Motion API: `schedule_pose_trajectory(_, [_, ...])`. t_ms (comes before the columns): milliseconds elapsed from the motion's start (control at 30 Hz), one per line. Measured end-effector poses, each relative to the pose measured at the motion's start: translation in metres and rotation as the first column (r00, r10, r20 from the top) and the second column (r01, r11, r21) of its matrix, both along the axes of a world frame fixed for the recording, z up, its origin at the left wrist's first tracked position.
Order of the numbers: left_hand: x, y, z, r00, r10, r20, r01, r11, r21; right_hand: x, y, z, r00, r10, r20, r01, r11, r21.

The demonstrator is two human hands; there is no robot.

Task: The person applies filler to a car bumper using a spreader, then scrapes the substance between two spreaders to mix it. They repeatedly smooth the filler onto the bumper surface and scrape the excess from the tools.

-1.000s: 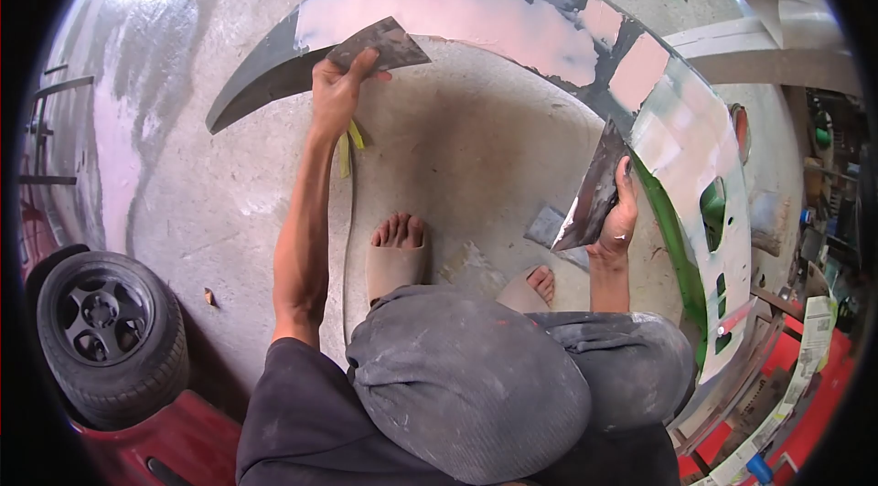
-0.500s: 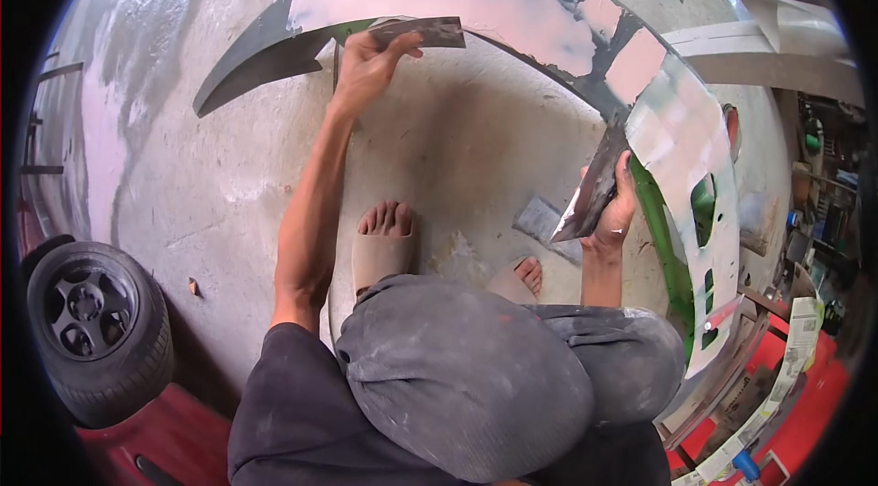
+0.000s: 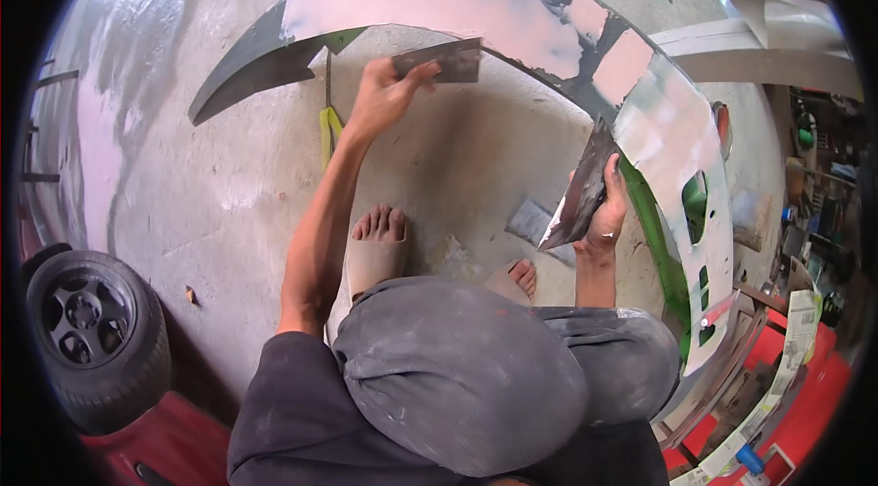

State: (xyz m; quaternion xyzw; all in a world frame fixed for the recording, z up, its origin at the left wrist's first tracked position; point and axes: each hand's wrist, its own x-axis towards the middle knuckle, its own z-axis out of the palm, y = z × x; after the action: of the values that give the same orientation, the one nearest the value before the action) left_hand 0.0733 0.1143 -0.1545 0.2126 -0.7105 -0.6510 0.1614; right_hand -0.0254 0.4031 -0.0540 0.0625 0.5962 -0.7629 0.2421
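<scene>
A curved car bumper (image 3: 672, 120) arches across the floor, grey-black with pale pink and white filler patches and a green inner side. Below its inner edge, my left hand (image 3: 380, 100) grips a dark flat filler spreader (image 3: 453, 62) between thumb and fingers. My right hand (image 3: 606, 219) is closed round a second dark flat plate (image 3: 580, 198), tilted, with white paste along its lower edge. That plate's upper corner comes close to the bumper's inner edge; whether they touch I cannot tell.
A wheel with tyre (image 3: 91, 331) lies at the left above a red panel (image 3: 169, 440). A grey flat piece (image 3: 532, 223) lies on the floor near my feet. Cluttered shelving (image 3: 823, 184) and newspaper-covered red parts (image 3: 791, 349) stand at the right.
My left hand and its spreader have moved slightly right and down, away from the bumper's pink area. A yellow-green strip shows beside my left forearm. The right hand holds its plate nearly still.
</scene>
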Motion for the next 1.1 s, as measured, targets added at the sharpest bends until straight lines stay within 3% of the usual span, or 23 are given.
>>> schedule_pose_trajectory(33, [0.007, -0.001, -0.002, 0.997, -0.007, 0.076, 0.007, 1.000, -0.002, 0.000, 0.003, 0.000, 1.000, 0.024, -0.011, -0.024, 0.999, -0.025])
schedule_pose_trajectory(67, [0.013, 0.001, -0.013, 0.995, 0.029, -0.095, -0.023, 0.997, 0.070, 0.000, 0.006, 0.000, 1.000, -0.004, -0.006, 0.003, 1.000, -0.017])
schedule_pose_trajectory(167, [0.038, -0.005, -0.012, 0.977, 0.150, -0.149, -0.102, 0.953, 0.286, 0.001, 0.007, 0.004, 0.999, -0.043, 0.018, 0.043, 0.999, -0.001])
schedule_pose_trajectory(267, [0.050, -0.013, 0.010, 0.958, 0.259, -0.125, -0.196, 0.906, 0.375, -0.001, 0.007, 0.003, 1.000, 0.000, 0.020, 0.000, 1.000, -0.028])
schedule_pose_trajectory(367, [0.052, -0.014, 0.033, 0.946, 0.315, -0.072, -0.278, 0.907, 0.317, -0.001, 0.004, -0.004, 0.999, 0.001, 0.045, 0.001, 0.999, -0.047])
schedule_pose_trajectory(467, [0.053, -0.007, 0.052, 0.952, 0.288, -0.103, -0.247, 0.922, 0.298, -0.003, 0.013, -0.022, 0.995, -0.048, 0.090, 0.052, 0.998, -0.040])
schedule_pose_trajectory(600, [0.050, 0.024, 0.072, 0.955, 0.255, -0.150, -0.184, 0.909, 0.374, -0.001, 0.006, -0.007, 0.995, 0.016, 0.099, -0.007, 0.996, -0.092])
schedule_pose_trajectory(700, [0.051, 0.050, 0.059, 0.938, 0.289, -0.190, -0.218, 0.920, 0.325, -0.004, 0.004, -0.020, 0.998, -0.067, -0.022, 0.064, 0.993, -0.103])
schedule_pose_trajectory(833, [0.056, 0.100, 0.070, 0.940, 0.266, -0.212, -0.284, 0.957, -0.057, -0.004, -0.004, 0.003, 0.994, -0.109, 0.027, 0.112, 0.981, -0.157])
schedule_pose_trajectory(933, [0.046, 0.129, 0.094, 0.918, 0.069, -0.391, -0.188, 0.943, -0.275, -0.006, -0.003, 0.006, 0.985, -0.169, 0.032, 0.172, 0.962, -0.214])
schedule_pose_trajectory(1033, [0.033, 0.138, 0.097, 0.875, -0.151, -0.460, -0.129, 0.844, -0.521, -0.007, 0.001, 0.008, 0.983, -0.180, 0.041, 0.184, 0.962, -0.203])
schedule_pose_trajectory(1100, [0.030, 0.145, 0.099, 0.858, -0.236, -0.457, -0.101, 0.795, -0.599, -0.007, 0.002, 0.009, 0.980, -0.191, 0.048, 0.197, 0.957, -0.215])
